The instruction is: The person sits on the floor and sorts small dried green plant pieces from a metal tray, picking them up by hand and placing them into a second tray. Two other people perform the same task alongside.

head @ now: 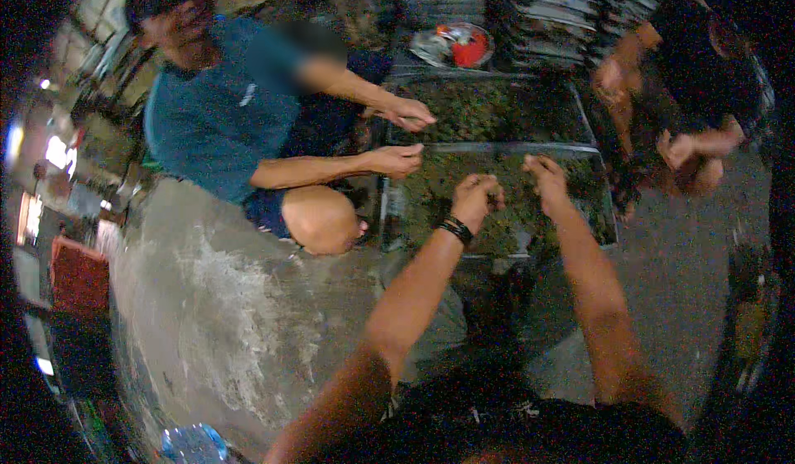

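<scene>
My left hand [477,200], with dark bands around its wrist, is over the near tray, its fingers curled inward. To its right, my right hand [548,181] hovers above the same tray with thumb and fingertips drawn together. Blur hides whether either hand pinches something small. Loose greenish-brown plant-like material [425,209] lies spread across the near tray [384,206], a shallow rectangular one. Just beyond it, a second tray [584,113] bears similar dark material [490,107].
A person in a teal shirt [211,110] sits at the left, both hands [400,161] at the trays' left side. Another person in dark clothing [702,60] is at the right. Behind the trays stands a round container [419,47] with something red. Stained concrete floor [236,296] lies left.
</scene>
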A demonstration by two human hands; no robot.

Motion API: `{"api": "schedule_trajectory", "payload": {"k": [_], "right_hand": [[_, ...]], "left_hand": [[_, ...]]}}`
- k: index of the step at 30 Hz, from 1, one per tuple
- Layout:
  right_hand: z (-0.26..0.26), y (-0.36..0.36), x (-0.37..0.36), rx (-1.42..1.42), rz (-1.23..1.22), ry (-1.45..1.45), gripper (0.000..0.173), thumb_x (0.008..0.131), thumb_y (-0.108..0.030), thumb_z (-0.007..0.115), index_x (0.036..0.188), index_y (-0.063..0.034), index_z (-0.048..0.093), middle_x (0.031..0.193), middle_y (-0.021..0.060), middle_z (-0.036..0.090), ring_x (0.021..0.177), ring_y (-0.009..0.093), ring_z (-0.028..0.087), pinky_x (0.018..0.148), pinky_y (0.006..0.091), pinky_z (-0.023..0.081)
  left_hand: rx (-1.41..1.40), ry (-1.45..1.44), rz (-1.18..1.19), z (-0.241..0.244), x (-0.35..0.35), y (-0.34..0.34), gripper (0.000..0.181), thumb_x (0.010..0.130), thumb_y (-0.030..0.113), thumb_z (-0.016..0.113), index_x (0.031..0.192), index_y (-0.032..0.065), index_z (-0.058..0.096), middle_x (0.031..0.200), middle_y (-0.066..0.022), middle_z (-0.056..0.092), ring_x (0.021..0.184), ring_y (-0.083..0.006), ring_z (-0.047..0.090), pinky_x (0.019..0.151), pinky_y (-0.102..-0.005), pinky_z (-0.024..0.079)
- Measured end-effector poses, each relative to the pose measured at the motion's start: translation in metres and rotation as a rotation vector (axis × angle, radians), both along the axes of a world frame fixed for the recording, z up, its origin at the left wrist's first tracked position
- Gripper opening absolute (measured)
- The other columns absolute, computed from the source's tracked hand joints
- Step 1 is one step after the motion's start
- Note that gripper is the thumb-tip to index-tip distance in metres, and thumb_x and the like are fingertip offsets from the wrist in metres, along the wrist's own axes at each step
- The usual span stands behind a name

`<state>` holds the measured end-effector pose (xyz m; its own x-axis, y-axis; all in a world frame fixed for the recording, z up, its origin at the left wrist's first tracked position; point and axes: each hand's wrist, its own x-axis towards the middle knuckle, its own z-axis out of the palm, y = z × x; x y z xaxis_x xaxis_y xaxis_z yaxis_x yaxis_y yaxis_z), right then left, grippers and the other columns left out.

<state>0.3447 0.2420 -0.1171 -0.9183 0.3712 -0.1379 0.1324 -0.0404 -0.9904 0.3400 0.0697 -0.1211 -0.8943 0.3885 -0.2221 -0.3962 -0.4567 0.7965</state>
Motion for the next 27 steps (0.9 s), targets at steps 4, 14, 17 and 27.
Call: {"api": "schedule_trajectory", "payload": {"k": [4, 14, 17, 27], "right_hand": [[-0.023, -0.002, -0.007, 0.564, 0.093, -0.288, 0.042, 0.067, -0.045, 0.066, 0.077, -0.0048, 0.058, 0.071, 0.0033, 0.057, 0.061, 0.014, 0.049, 0.054, 0.029, 0.038], [0.008, 0.021, -0.055, -0.531, -0.192, 0.142, 0.035, 0.079, -0.027, 0.056, 0.101, -0.0017, 0.048, 0.082, 0.0095, 0.057, 0.071, 0.02, 0.055, 0.061, 0.0305, 0.044], [0.023, 0.022, -0.051, -0.478, -0.251, 0.241, 0.027, 0.081, -0.025, 0.053, 0.093, -0.0009, 0.05, 0.077, 0.0099, 0.057, 0.067, 0.021, 0.056, 0.058, 0.0323, 0.046], [-0.042, 0.082, -0.049, 0.236, 0.218, -0.104, 0.016, 0.079, -0.019, 0.052, 0.078, -0.0039, 0.057, 0.069, 0.0055, 0.058, 0.057, 0.016, 0.052, 0.056, 0.0267, 0.043]], "left_hand": [[-0.014, -0.036, 0.031, 0.021, 0.006, -0.012, 0.009, 0.081, 0.011, 0.052, 0.085, 0.0038, 0.049, 0.073, -0.0081, 0.054, 0.06, -0.0172, 0.053, 0.05, -0.0316, 0.046], [0.027, -0.084, 0.033, 0.024, 0.0, -0.009, 0.009, 0.081, 0.013, 0.052, 0.086, 0.006, 0.049, 0.075, -0.0071, 0.054, 0.06, -0.0171, 0.053, 0.053, -0.0311, 0.047], [-0.085, -0.05, -0.021, 0.026, -0.006, -0.013, 0.011, 0.081, 0.015, 0.052, 0.087, 0.0062, 0.048, 0.075, -0.0075, 0.054, 0.06, -0.0174, 0.053, 0.054, -0.0312, 0.047], [0.057, -0.024, -0.018, 0.053, 0.012, -0.009, 0.016, 0.084, 0.016, 0.05, 0.093, 0.0042, 0.048, 0.082, -0.0083, 0.056, 0.064, -0.0147, 0.053, 0.056, -0.0278, 0.044]]}}
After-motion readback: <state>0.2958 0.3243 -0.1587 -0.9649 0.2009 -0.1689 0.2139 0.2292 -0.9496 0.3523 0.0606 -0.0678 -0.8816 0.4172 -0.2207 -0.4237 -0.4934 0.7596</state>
